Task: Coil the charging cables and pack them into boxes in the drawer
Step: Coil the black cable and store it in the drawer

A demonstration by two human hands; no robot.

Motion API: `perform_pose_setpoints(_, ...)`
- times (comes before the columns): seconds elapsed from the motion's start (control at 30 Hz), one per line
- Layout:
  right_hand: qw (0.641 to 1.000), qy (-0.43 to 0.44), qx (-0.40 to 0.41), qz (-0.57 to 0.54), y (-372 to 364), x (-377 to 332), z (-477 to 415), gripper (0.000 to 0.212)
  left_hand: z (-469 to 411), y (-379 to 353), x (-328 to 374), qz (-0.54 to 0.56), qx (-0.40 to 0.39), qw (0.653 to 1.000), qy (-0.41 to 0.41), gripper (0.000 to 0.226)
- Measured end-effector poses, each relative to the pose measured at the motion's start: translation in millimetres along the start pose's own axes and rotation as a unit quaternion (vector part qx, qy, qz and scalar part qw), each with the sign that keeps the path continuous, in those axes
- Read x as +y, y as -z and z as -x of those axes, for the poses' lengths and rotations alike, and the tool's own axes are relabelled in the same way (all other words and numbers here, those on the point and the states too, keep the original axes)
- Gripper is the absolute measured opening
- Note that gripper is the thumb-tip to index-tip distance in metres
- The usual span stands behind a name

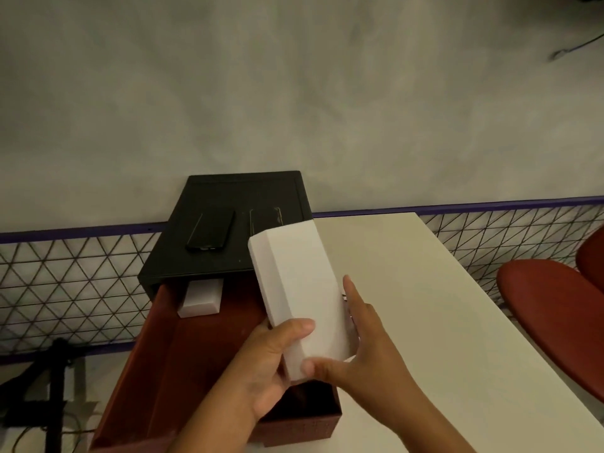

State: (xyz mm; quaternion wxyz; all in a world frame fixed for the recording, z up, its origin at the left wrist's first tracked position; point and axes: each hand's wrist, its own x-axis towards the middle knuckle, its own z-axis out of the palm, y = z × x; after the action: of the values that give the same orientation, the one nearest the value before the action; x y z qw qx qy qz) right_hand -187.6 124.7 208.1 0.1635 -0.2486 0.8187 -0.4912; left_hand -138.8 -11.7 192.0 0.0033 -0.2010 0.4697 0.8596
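I hold a long white box (300, 289) tilted above the open red-brown drawer (163, 371). My left hand (271, 364) grips its near end from the left, thumb on top. My right hand (356, 348) holds the near end from the right, thumb underneath the front edge and forefinger along the side. A second, smaller white box (201, 299) lies at the back of the drawer, partly under the black cabinet (228, 223). No cable is visible.
Two dark phones (210, 232) lie on the black cabinet top. A white table (441, 305) extends to the right, with red chairs (552, 318) beyond it. A wire mesh panel (65, 289) and a grey wall stand behind.
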Motion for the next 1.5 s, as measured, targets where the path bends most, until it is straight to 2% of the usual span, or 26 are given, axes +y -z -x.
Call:
perform_pose_setpoints(0.1,0.994,-0.002,-0.019,-0.112,1.4,-8.6,-8.0,0.072,6.4,13.0,6.5,-0.003,0.011,1.000,-0.005,0.071)
perform_pose_setpoints(0.17,0.984,-0.003,-0.047,-0.172,-7.5,-12.6,-15.6,0.058,12.2,21.0,8.6,-0.010,0.017,1.000,0.002,0.073)
perform_pose_setpoints(0.27,0.977,0.013,-0.081,-0.196,-30.0,-15.6,-25.6,0.048,20.3,29.9,11.9,-0.052,0.057,0.997,-0.009,0.077)
perform_pose_setpoints(0.33,0.971,0.007,-0.089,-0.221,-44.9,-13.0,-31.8,0.046,22.7,36.3,12.6,-0.079,0.107,0.991,-0.033,0.065)
perform_pose_setpoints(0.47,0.964,-0.053,-0.109,-0.238,-82.6,-5.6,-48.9,0.055,21.4,62.5,7.5,-0.161,0.199,0.965,-0.063,0.043)
perform_pose_setpoints(0.53,0.959,-0.085,-0.127,-0.237,-103.2,0.4,-58.3,0.055,22.4,84.3,1.2,-0.261,0.239,0.931,-0.093,0.050)
perform_pose_setpoints(0.6,0.956,-0.119,-0.143,-0.226,-122.7,3.9,-66.6,0.051,30.4,106.7,-0.1,-0.410,0.281,0.861,-0.112,0.064)
perform_pose_setpoints(0.67,0.950,-0.180,-0.145,-0.208,-141.3,9.8,-74.9,0.056,40.3,130.3,-0.9,-0.547,0.301,0.773,-0.115,0.070)
perform_pose_setpoints(0.7,0.943,-0.219,-0.145,-0.203,-151.7,15.1,-80.0,0.059,44.2,143.4,-1.0,-0.591,0.299,0.741,-0.106,0.073)
perform_pose_setpoints(0.73,0.935,-0.254,-0.144,-0.201,-162.5,21.1,-85.3,0.059,47.8,156.0,-0.7,-0.615,0.296,0.725,-0.092,0.077)
perform_pose_setpoints(0.8,0.916,-0.318,-0.143,-0.199,-181.6,32.3,-94.2,0.053,53.0,175.9,-1.0,-0.613,0.285,0.735,-0.060,0.091)
perform_pose_setpoints(0.87,0.899,-0.364,-0.150,-0.192,-196.9,40.2,-99.6,0.050,56.4,188.8,-2.0,-0.566,0.265,0.780,-0.046,0.107)
perform_pose_setpoints(0.93,0.898,-0.377,-0.157,-0.166,-208.0,42.3,-102.0,0.050,59.4,195.3,-2.7,-0.518,0.235,0.822,-0.009,0.120)
perform_pose_setpoints(1.1,0.907,-0.370,-0.195,-0.058,-231.3,33.7,-108.8,0.052,59.1,214.1,0.3,-0.473,0.166,0.864,0.039,0.140)
perform_pose_setpoints(1.3,0.924,-0.288,-0.243,0.067,-241.2,29.9,-106.9,0.036,59.7,234.4,0.4,-0.462,0.096,0.881,0.031,0.161)
perform_pose_setpoints(1.37,0.929,-0.251,-0.259,0.087,-242.8,29.3,-103.0,0.044,59.9,236.0,-0.2,-0.464,0.089,0.881,0.025,0.159)
perform_pose_setpoints(1.43,0.944,-0.204,-0.240,0.095,-245.1,28.7,-99.2,0.055,59.8,233.5,-0.5,-0.468,0.087,0.880,0.015,0.151)
perform_pose_setpoints(1.5,0.950,-0.198,-0.215,0.108,-244.9,26.2,-96.6,0.051,61.1,230.2,0.9,-0.471,0.094,0.877,0.011,0.143)
